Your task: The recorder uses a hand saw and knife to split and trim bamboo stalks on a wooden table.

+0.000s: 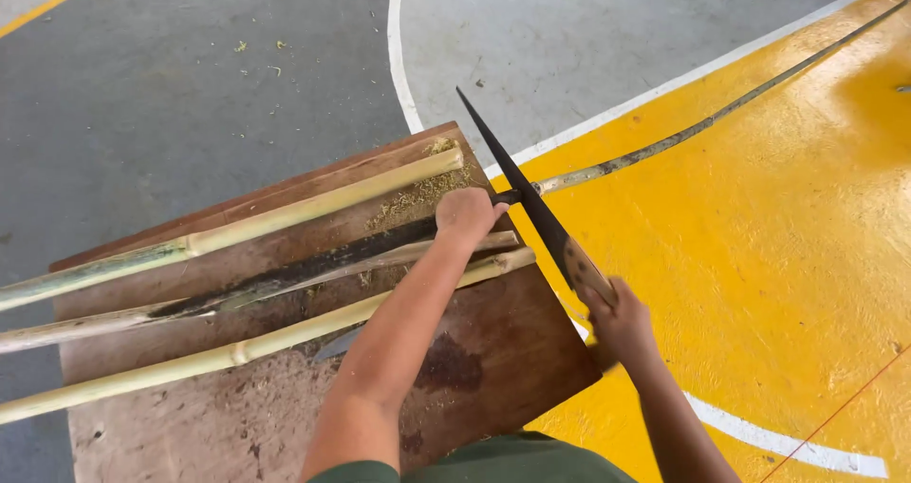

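Nearest the camera, the right hand [622,322] grips the wooden handle of a handsaw [531,203], blade slanting to upper centre. Its blade crosses a long thin bamboo stem [664,146] running toward the upper right corner. Just left of the blade, the left hand [465,214] closes on that stem, pinning it to the wooden board surface [493,350] among three other bamboo poles [313,205].

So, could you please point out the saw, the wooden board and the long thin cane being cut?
saw [531,198]: head view, middle of the dark blade.
wooden board [493,350]: head view, bare surface near its right corner.
long thin cane [683,134]: head view, the stretch lying over the yellow floor.
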